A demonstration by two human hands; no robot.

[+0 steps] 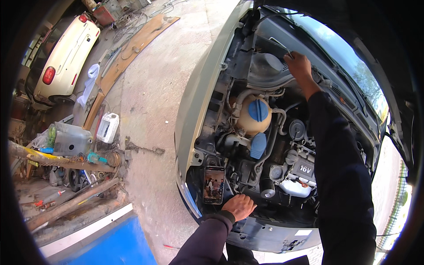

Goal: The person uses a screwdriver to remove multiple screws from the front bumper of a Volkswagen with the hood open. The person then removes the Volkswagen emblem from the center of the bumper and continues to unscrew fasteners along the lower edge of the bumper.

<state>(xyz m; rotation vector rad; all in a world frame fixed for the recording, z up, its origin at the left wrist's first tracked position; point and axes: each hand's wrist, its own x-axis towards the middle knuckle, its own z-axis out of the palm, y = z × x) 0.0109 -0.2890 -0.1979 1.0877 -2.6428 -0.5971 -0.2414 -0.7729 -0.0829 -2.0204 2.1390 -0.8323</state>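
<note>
My right hand (301, 70) reaches over the far side of an open engine bay, fingers closed round the end of a thin metal rod (278, 45). The rod slants up and left from my fingers; its exact kind I cannot make out. Just below it sits a dark rounded cover (266, 65). My left hand (240, 206) lies palm down on the front edge of the bay, fingers somewhat spread and holding nothing. Next to it a phone (214, 185) with a lit screen rests near the headlight corner.
A yellowed tank with a blue cap (258, 110) and a blue lid (258, 145) stand mid-bay, left of the engine cover (303, 169). The windshield (335, 44) is beyond. On the left are a cream car (66, 57), a white jug (107, 127) and wooden boards (134, 46).
</note>
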